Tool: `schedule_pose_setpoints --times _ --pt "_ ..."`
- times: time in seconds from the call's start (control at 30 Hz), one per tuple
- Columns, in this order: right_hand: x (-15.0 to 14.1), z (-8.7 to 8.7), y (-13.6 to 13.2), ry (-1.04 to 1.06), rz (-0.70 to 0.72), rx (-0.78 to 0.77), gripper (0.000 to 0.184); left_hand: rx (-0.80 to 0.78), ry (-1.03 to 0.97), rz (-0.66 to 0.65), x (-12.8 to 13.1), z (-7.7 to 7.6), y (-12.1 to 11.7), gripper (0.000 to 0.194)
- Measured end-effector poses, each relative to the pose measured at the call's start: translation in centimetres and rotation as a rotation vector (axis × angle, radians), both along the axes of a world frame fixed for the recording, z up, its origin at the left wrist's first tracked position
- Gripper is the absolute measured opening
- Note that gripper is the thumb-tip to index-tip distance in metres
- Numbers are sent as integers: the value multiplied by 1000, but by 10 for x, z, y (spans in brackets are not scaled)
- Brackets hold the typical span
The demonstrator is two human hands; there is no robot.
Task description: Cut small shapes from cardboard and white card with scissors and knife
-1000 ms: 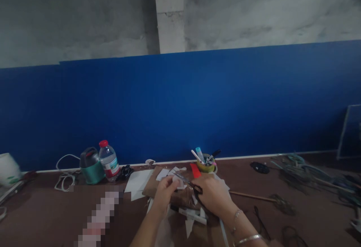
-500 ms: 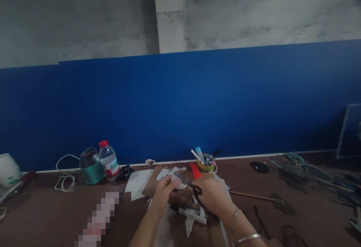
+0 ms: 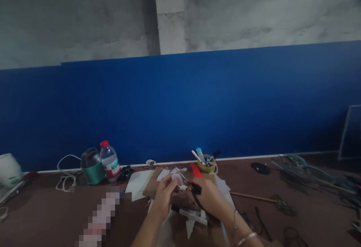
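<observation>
My left hand (image 3: 163, 196) pinches a small white paper piece (image 3: 177, 179) just above a brown cardboard sheet (image 3: 152, 187). My right hand (image 3: 210, 199) grips black-handled scissors (image 3: 189, 184), with their blades pointing up-left at the paper. Both hands are closed and work close together over white paper scraps (image 3: 138, 182) lying on the brown table (image 3: 50, 213).
A green cup of pens (image 3: 206, 162) and a red item (image 3: 195, 170) stand just behind the hands. A water bottle (image 3: 109, 161), a teal container (image 3: 91, 166) and white cables (image 3: 64, 181) are at the left. Tangled cords (image 3: 304, 173) lie at the right, below a blue wall.
Both hands have lifted slightly, and the right hand has turned the scissors toward the paper. The paper piece sits a little higher between the left fingers.
</observation>
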State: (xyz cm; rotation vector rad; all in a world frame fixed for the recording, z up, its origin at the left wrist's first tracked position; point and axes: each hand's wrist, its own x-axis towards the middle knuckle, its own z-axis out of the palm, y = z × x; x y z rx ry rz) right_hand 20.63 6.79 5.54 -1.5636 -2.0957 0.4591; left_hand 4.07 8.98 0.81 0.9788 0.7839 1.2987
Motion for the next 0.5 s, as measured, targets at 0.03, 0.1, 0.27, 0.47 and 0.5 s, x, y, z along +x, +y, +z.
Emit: schedule_pose_setpoints --times 0.03,0.1,0.27,0.47,0.5 --pt "0 1 -1 25 26 5 17 18 7 -2 0 0 0 26" --pt "-1 3 -2 77 70 4 18 71 29 -15 -1 -1 0 25" --pt "1 5 -2 -5 55 -37 23 64 69 -50 -2 -3 2 26" --pt "4 3 0 -44 77 -11 17 35 98 -62 -4 0 3 29" --pt "5 2 0 -47 79 -5 16 38 101 -64 -5 0 3 29"
